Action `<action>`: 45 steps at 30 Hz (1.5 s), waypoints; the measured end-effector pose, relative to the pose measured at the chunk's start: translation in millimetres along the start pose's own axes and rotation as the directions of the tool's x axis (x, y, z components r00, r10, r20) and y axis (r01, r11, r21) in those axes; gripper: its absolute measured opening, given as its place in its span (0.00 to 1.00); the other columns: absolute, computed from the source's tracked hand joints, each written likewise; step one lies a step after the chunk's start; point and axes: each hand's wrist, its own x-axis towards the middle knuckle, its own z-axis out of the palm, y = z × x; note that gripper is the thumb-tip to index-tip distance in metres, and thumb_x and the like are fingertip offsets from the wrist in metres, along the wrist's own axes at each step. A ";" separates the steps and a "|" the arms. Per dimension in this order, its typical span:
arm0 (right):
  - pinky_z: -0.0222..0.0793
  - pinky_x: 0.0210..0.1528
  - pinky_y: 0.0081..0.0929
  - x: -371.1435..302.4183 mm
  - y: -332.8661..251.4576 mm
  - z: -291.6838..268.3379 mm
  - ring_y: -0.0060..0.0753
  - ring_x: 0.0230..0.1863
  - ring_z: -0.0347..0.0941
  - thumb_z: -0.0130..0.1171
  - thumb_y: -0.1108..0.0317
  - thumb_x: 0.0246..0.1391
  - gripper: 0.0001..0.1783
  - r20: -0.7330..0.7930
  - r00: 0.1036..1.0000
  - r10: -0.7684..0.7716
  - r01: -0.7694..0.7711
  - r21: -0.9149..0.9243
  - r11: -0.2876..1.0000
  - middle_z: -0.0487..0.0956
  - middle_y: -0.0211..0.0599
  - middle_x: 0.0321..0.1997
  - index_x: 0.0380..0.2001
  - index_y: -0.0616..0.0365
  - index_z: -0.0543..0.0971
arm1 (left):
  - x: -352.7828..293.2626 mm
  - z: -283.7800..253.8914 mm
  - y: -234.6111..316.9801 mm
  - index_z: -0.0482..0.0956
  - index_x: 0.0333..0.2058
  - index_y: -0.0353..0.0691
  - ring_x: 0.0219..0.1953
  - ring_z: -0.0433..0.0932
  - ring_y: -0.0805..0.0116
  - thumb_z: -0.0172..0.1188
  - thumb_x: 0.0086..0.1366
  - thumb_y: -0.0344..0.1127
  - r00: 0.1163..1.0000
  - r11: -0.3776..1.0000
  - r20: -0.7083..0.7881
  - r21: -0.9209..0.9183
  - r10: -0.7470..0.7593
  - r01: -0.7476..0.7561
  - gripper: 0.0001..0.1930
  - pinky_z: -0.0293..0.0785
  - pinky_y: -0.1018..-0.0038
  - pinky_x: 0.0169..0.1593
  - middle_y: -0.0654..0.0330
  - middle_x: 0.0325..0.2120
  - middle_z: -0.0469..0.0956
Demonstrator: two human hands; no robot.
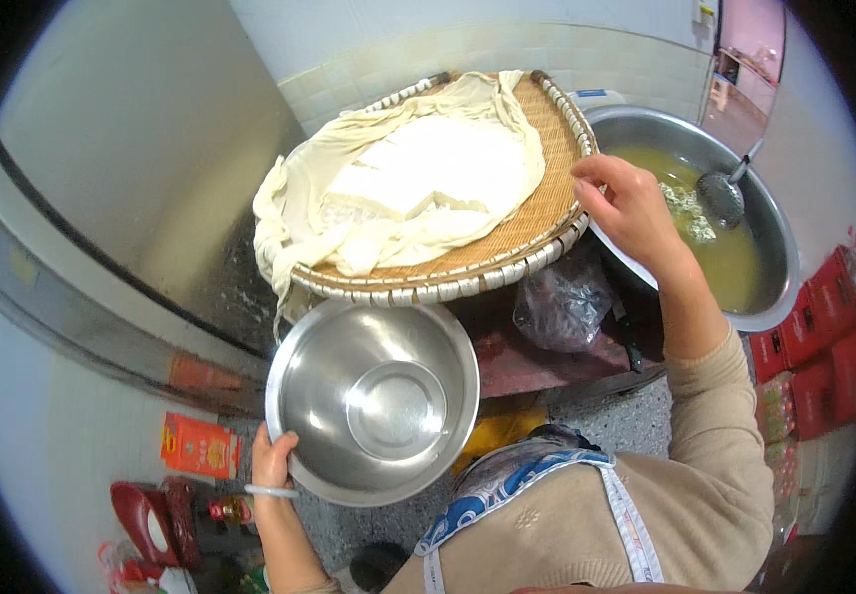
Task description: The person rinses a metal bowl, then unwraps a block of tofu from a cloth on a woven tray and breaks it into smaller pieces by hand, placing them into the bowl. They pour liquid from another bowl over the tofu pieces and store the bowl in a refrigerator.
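My left hand (pixel 276 461) grips the left rim of a wide steel bowl (pixel 374 337), thumb over the edge. The bowl holds no food and is tilted toward me below a round woven basket tray (pixel 559 109). On the tray, a pale cloth (pixel 379 252) lies spread and bunched around a white slab of tofu (pixel 448 148), its near side cut away in a step. My right hand (pixel 631 208) hovers by the tray's right rim, fingers loosely curled, with a gap between thumb and forefinger and nothing visible in it.
At right stands a large steel basin (pixel 784 262) of yellowish liquid with white curds (pixel 687 213) and a perforated skimmer (pixel 721 198). A clear plastic bag (pixel 562 307) and a dark-handled knife (pixel 629 342) lie beneath the tray. Red boxes (pixel 814 332) are stacked at right. A metal panel (pixel 151 129) stands at left.
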 end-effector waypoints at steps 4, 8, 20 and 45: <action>0.67 0.30 0.35 24.1 2.7 2.7 0.42 0.27 0.73 0.55 0.64 0.47 0.09 0.009 1.000 0.027 -0.024 -0.233 0.972 0.76 0.41 0.25 0.30 0.57 0.76 | 8.5 -9.3 -0.7 0.64 0.49 0.31 0.38 0.70 0.64 0.51 0.48 0.26 0.991 0.998 0.127 -0.043 0.048 -0.043 0.25 0.67 0.72 0.45 0.54 0.38 0.71; 0.68 0.30 0.30 5.7 30.5 -33.8 0.39 0.27 0.74 0.55 0.66 0.48 0.08 -0.200 0.978 -0.049 0.006 -0.212 0.977 0.77 0.41 0.28 0.31 0.57 0.77 | 13.9 -11.6 -1.3 0.63 0.50 0.30 0.39 0.70 0.65 0.49 0.46 0.24 0.976 0.993 0.188 0.017 0.111 -0.116 0.27 0.66 0.73 0.45 0.54 0.39 0.70; 0.54 0.59 0.34 -222.8 183.2 -133.3 0.43 0.58 0.60 0.55 0.64 0.46 0.23 -0.725 0.613 0.313 -0.734 -0.375 0.567 0.67 0.46 0.54 0.48 0.57 0.72 | -5.1 -8.8 10.8 0.57 0.56 0.31 0.48 0.65 0.59 0.55 0.48 0.30 0.982 0.951 0.186 0.307 -0.028 -0.031 0.34 0.59 0.67 0.54 0.50 0.49 0.66; 0.54 0.60 0.32 -219.9 249.3 -163.8 0.38 0.54 0.65 0.40 0.82 0.36 0.24 -0.627 0.697 0.348 -0.434 0.019 0.901 0.73 0.42 0.49 0.39 0.62 0.76 | -89.3 196.5 -0.5 0.67 0.45 0.31 0.35 0.67 0.70 0.47 0.45 0.26 0.987 0.965 0.107 0.221 0.119 -0.141 0.24 0.63 0.79 0.42 0.59 0.35 0.70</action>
